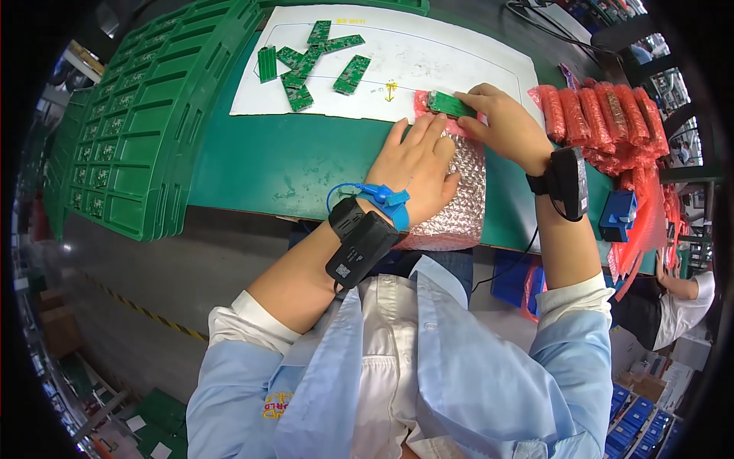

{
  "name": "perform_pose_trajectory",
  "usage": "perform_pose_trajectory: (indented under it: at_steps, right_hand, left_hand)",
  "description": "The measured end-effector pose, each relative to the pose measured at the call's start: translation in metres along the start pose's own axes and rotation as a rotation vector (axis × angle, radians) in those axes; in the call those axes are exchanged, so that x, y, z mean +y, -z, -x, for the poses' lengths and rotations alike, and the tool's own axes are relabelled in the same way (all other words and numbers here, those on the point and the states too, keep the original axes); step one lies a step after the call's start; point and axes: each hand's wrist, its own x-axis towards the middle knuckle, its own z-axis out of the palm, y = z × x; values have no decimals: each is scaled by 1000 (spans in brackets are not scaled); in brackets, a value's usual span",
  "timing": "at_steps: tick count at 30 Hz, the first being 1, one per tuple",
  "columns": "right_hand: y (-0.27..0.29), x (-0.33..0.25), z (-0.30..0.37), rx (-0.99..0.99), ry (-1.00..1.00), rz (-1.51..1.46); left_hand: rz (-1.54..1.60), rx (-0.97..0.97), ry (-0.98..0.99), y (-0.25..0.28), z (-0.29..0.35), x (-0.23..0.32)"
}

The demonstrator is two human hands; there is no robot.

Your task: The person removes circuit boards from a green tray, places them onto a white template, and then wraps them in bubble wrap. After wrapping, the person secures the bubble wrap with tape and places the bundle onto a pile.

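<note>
A green circuit board (448, 104) lies on a strip of pink bubble wrap (421, 99) near the edge of a white sheet. At its right end, my right hand (505, 122) grips the board between thumb and fingers. My left hand (415, 164) rests flat with fingers stretched out, the fingertips at the board's near edge. Under and beside that palm is a sheet of silvery bubble wrap (464, 183), hanging toward the table's front edge. Several loose circuit boards (352, 74) lie scattered on the white sheet (413, 46), some overlapping.
Stacked green trays (145, 130) holding boards stand on the left. Several red bubble-wrapped bundles (604, 115) are piled at the right, near a blue tape-dispenser-like block (618, 216). A black cable (520, 268) hangs below the table edge. Another person (684, 306) is at far right.
</note>
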Motion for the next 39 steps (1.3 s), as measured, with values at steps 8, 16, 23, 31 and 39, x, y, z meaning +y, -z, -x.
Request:
perform_pose_trajectory:
  at_steps: [8,16,23,31,39]
  right_hand:
    - [1,-2,-8,-62,-14,29]
    - [-9,17,-17,28,28,-176]
    - [-5,-4,-19,69,64,-81]
    - [-26,-18,-4,305,232,12]
    - [-15,-19,4,131,198,-128]
  left_hand:
    - [18,0,36,2,1,0]
    - [-2,-48,38,3,0,2]
    - [-7,4,16,3,0,2]
    - [114,-95,114,10,-1,5]
    - [-104,75,-23,4,2,3]
